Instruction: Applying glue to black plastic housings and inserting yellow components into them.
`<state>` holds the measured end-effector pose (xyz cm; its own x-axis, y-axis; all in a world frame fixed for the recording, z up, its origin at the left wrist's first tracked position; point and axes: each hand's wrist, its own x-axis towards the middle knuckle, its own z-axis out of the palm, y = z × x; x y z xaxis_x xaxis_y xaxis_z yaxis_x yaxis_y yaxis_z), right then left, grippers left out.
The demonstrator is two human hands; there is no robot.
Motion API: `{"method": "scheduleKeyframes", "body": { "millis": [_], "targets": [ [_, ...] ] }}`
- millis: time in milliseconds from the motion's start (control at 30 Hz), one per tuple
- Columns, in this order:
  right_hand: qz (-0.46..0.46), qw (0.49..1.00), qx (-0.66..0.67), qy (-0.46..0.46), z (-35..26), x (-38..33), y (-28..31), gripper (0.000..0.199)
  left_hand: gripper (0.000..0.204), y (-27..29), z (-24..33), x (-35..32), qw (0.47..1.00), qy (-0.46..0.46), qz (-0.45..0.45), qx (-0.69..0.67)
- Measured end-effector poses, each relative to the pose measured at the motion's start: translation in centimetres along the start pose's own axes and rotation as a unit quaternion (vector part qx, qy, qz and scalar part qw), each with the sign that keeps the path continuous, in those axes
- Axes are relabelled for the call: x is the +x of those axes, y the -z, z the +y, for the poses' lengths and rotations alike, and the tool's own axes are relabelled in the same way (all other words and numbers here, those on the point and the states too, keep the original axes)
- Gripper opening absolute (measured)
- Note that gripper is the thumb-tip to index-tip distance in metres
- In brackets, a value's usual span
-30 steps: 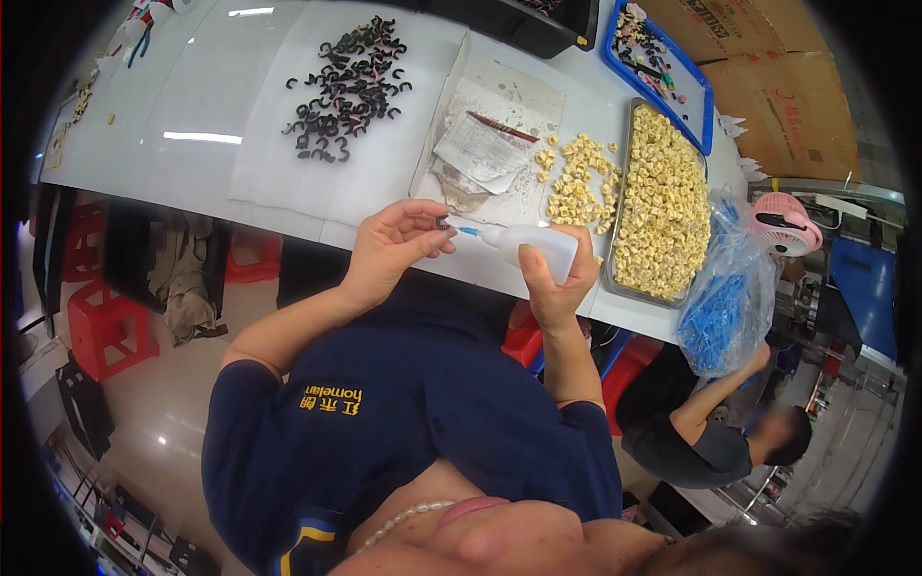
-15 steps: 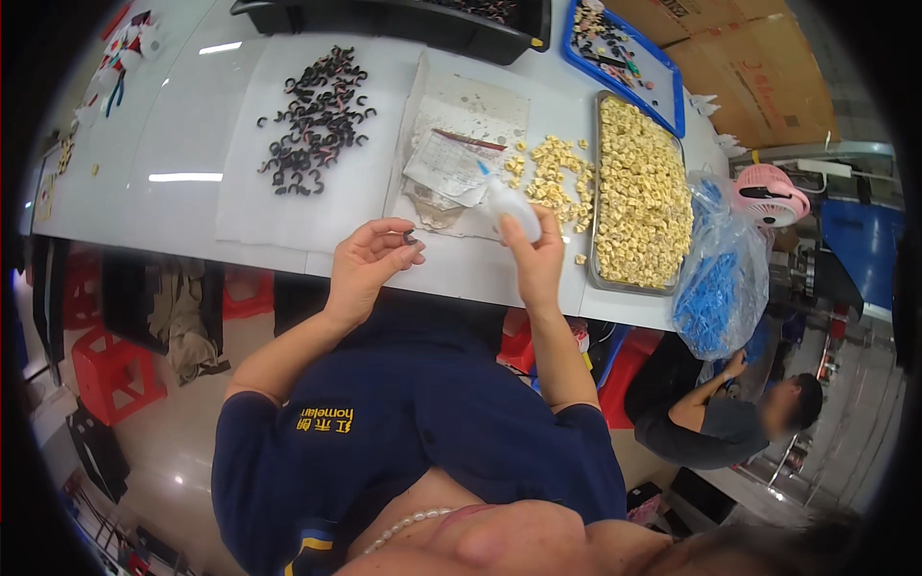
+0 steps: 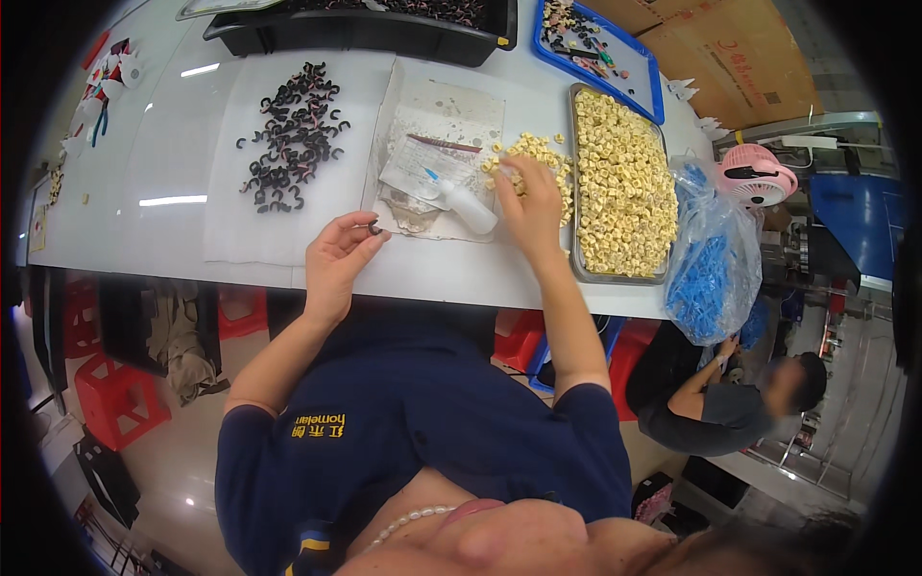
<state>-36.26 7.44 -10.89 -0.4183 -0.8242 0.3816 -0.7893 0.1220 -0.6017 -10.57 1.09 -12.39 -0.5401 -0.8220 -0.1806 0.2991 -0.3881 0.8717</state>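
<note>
My left hand pinches a small black curved piece between thumb and fingertips, over the table's near edge. My right hand reaches to the loose yellow pieces, its thumb and index fingertips close together at their left side. Whether a piece is between those fingertips is hidden. Just left of this hand a white squeeze bottle with a blue tip lies on the stained board, touched by neither hand. Paper sheets and a thin dark red stick are on that board too.
Many black curved pieces lie on a white sheet at left. A metal tray heaped with yellow pieces stands right of my hand. A black bin and a blue tray stand behind. A person sits at right beyond a plastic bag.
My right hand has let go of the bottle, which now lies on the board, and has moved up to the yellow pieces. My left hand still holds the black curved piece.
</note>
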Motion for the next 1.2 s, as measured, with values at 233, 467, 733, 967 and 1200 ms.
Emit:
{"method": "scheduleKeyframes", "body": {
  "millis": [233,467,733,967,1200],
  "targets": [
    [-0.165,0.976,-0.097,0.108,2.9,3.5,1.4,0.024,0.029,0.0,-0.2,-0.3,1.0,0.007,0.001,0.0],
    [-0.082,0.982,-0.108,0.134,2.5,2.7,3.6,0.018,0.029,-0.1,0.2,-0.1,1.0,0.014,0.007,-0.001],
    [-0.19,0.981,-0.034,0.026,-3.2,-1.3,2.8,0.031,0.028,-0.3,0.2,-0.4,1.0,0.011,-0.004,-0.009],
    [-0.086,0.995,-0.026,0.032,-0.1,1.4,1.7,0.017,0.028,-1.1,-0.3,-0.7,0.998,0.039,-0.046,-0.01],
    [-0.129,0.979,-0.116,0.108,-0.5,3.4,0.0,0.012,0.029,-1.8,0.6,-0.7,0.994,0.06,-0.084,-0.023]
  ]
}}
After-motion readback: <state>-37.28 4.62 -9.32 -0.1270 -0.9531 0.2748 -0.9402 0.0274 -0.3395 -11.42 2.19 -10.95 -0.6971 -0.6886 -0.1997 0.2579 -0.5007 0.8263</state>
